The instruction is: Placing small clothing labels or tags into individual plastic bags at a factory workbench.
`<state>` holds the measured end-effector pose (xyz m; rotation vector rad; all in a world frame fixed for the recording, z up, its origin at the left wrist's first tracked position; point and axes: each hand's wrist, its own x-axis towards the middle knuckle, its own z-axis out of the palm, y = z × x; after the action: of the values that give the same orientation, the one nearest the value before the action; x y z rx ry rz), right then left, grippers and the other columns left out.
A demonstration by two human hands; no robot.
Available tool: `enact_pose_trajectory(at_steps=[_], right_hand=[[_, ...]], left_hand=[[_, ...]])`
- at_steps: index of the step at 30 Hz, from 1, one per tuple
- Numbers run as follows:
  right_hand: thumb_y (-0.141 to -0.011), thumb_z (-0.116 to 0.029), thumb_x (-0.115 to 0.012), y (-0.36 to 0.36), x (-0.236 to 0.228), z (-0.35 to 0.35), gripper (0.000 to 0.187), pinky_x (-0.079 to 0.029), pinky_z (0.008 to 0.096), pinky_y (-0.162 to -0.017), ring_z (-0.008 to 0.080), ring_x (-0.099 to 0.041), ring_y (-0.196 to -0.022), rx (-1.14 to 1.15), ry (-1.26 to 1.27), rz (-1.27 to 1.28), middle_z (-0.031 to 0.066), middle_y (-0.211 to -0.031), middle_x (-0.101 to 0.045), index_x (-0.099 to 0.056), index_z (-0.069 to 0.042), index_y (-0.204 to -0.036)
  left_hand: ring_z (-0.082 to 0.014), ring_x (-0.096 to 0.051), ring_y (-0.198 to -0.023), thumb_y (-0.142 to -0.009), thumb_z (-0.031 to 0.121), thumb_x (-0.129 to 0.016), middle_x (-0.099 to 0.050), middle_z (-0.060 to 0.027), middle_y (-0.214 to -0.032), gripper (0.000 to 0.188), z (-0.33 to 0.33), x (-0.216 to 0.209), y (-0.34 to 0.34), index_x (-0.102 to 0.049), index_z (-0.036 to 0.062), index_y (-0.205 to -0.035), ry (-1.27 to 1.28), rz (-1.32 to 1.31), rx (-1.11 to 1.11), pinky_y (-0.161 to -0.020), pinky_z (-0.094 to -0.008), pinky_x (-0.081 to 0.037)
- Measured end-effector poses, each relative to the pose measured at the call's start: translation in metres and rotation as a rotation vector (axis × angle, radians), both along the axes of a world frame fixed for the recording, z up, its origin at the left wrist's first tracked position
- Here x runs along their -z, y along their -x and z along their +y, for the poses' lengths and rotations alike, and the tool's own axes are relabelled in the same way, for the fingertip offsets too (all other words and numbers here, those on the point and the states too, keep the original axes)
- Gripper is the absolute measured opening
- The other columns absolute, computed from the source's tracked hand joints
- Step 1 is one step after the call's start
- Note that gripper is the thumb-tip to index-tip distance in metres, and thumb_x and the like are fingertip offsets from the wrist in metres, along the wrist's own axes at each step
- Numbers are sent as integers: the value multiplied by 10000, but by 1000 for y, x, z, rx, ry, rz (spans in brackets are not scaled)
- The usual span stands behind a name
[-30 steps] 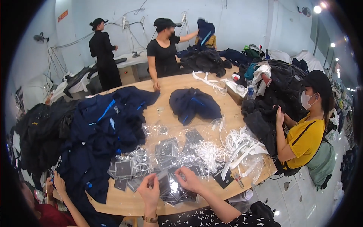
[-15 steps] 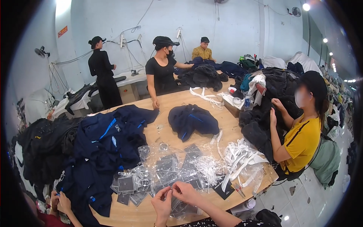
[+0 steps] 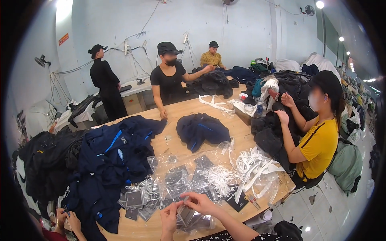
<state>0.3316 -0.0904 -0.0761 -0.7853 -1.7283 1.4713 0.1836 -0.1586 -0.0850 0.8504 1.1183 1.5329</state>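
Note:
Near the front edge of the table, my left hand (image 3: 170, 214) and my right hand (image 3: 202, 203) meet with pinched fingertips. What they pinch is too small to make out. A dark tag in a clear plastic sleeve (image 3: 185, 215) shows just below my fingers; I cannot tell if it hangs from them or lies on the table. More sleeved dark tags (image 3: 134, 197) with white cords are piled to the left of my hands. Beyond my right hand lies a tangle of white strings (image 3: 220, 177).
Navy garments with blue trim (image 3: 114, 148) cover the table's left side; another folded navy garment (image 3: 203, 131) lies mid-table. White straps (image 3: 257, 166) and scissors (image 3: 253, 201) sit at right. Several co-workers surround the table, one in a yellow shirt (image 3: 319, 146) at right.
My hands stay close together, the right fingers now more stretched over the left, and the dark sleeved tag shows more clearly below them. The co-worker in black across the table has raised one hand.

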Motion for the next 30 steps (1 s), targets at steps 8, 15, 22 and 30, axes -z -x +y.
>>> enact_pose_trajectory(at_steps=[8, 15, 22, 30], right_hand=[[-846, -98, -570, -2, -6, 1, 140, -439, 198, -623, 58, -540, -695, -140, 15, -41, 7, -770, -592, -568, -19, -961], [-826, -57, -577, -3, 0, 4, 228, -414, 213, -580, 62, -505, -639, -142, 66, 104, 12, -669, -534, -435, -45, -1004], [-842, -79, -567, -3, -1, 2, 253, -419, 212, -557, 64, -501, -627, -178, 162, 178, 2, -669, -514, -433, -33, -1051], [-814, -71, -603, -15, -4, 10, 205, -440, 208, -566, 77, -528, -626, -140, 313, 195, 18, -706, -563, -494, -32, -984]], left_hand=[[-116, -592, -698, -839, 49, -563, -633, -83, -825, 127, -2, 7, -5, -601, -31, -931, 29, -264, -43, -637, -222, -471], [-91, -578, -684, -812, 57, -600, -628, -58, -798, 120, -3, 7, -4, -602, -19, -905, 38, -26, -36, -604, -207, -459], [-79, -557, -689, -856, 79, -539, -606, -68, -830, 99, -6, -10, -16, -521, -17, -875, -67, 265, -165, -614, -194, -456], [-138, -578, -765, -926, 122, -394, -600, -124, -836, 86, -7, -24, 1, -397, 36, -936, -202, -62, -243, -649, -249, -479]])
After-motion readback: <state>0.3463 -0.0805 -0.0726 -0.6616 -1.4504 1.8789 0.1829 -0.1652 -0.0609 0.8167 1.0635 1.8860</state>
